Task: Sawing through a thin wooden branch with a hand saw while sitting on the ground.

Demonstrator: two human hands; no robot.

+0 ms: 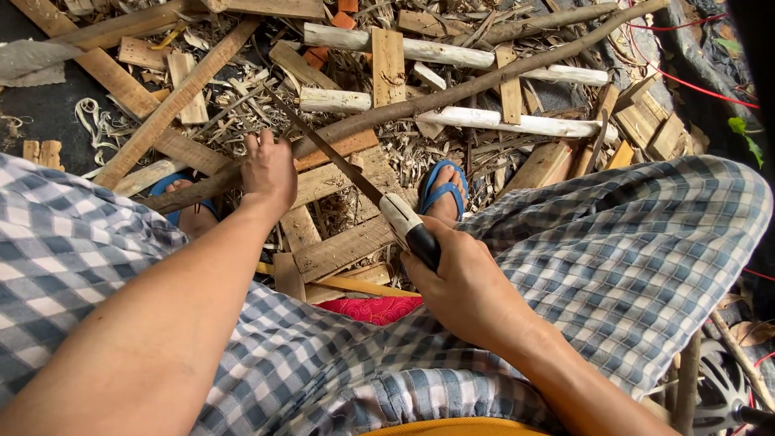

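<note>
Where the head view looks down over checked trousers [638, 242], seen: a long brown branch [452, 93] running slantwise from upper right to lower left across a litter of wood. Gripped near its lower end by the left hand [270, 173], fingers curled tight over the bark, knuckles up. Held in the right hand [468, 291]: a handsaw [355, 173], fist closed around the dark grip, pale collar of the handle showing just above the thumb. Blade thin and dark, slanting up and left from the right hand, teeth meeting the branch just right of the left hand. Branch therefore pinned under the left hand, cut point between both hands but far closer to the left; right hand well apart from the branch, lower and nearer the body.

Beneath the branch and blade, flat wooden planks [339, 242] stacked roughly, shavings [242, 121] scattered about. Beyond, pale peeled sticks [517, 123] lying crosswise. One foot in a blue sandal [442, 190] resting on the planks right of the blade; another blue sandal [173, 184] partly hidden under the branch at left. Red cloth [375, 309] showing between the knees.
</note>
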